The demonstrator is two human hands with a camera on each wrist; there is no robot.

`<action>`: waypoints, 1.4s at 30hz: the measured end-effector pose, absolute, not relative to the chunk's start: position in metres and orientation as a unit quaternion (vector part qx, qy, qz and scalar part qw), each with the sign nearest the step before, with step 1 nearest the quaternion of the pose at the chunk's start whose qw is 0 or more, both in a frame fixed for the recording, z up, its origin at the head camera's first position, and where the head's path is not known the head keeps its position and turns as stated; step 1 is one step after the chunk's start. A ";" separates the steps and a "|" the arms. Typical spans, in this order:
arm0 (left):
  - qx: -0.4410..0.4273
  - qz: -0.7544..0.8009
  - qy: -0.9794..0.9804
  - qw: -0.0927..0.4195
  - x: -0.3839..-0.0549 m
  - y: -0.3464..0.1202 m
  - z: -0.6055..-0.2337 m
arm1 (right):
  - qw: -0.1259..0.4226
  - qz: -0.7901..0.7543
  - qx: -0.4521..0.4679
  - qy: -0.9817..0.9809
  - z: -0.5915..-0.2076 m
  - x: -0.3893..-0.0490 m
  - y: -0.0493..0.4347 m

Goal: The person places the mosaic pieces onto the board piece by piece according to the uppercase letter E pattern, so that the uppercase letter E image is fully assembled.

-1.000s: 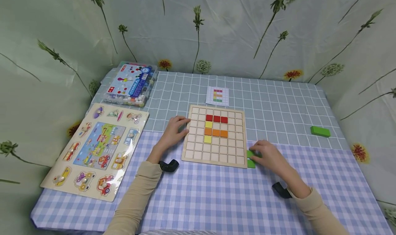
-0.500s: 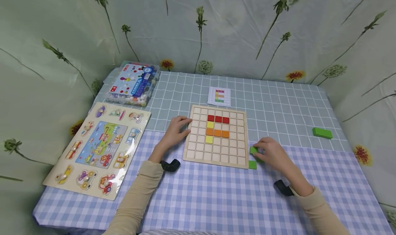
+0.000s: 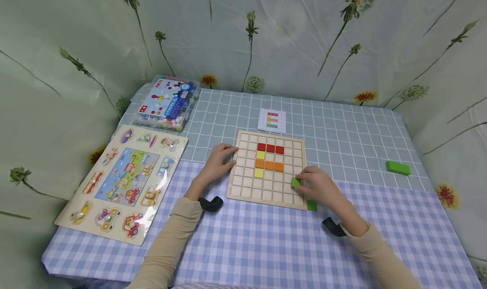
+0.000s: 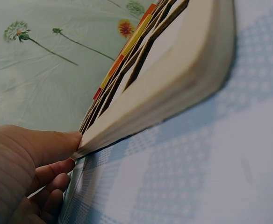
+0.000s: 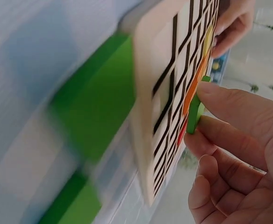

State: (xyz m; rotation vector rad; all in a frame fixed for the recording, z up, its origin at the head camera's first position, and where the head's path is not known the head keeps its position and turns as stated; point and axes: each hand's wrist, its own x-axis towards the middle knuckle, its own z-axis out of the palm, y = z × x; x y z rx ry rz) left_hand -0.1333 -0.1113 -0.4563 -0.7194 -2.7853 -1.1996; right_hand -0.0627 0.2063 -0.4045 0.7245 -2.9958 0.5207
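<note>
My right hand (image 3: 318,186) pinches a small green square tile (image 3: 295,182) between thumb and fingertips, over the right part of the wooden grid board (image 3: 247,191). In the right wrist view the pinched green tile (image 5: 196,114) stands on edge between the fingers. Red tiles (image 3: 270,148), yellow tiles (image 3: 258,173) and orange tiles (image 3: 269,165) sit in the board's squares. At the board's left edge my left hand (image 3: 218,164) rests its thumb and index fingertips against the frame. Another green tile (image 3: 312,205) lies by the board's lower right corner.
A printed pattern card (image 3: 272,120) lies behind the board. Far right is a green block (image 3: 398,168). On the left are a picture peg puzzle (image 3: 114,232) and a clear box of coloured parts (image 3: 167,105). The right wrist view shows two green tiles (image 5: 101,102) beside the board.
My right hand has picked up a green tile from beside the board and moved left with it, over the board. My left hand stays at the board's left edge.
</note>
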 end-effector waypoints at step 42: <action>-0.235 -0.379 -0.895 0.022 -0.135 -0.112 -0.459 | 0.001 0.169 0.302 -0.938 -0.415 -0.076 0.117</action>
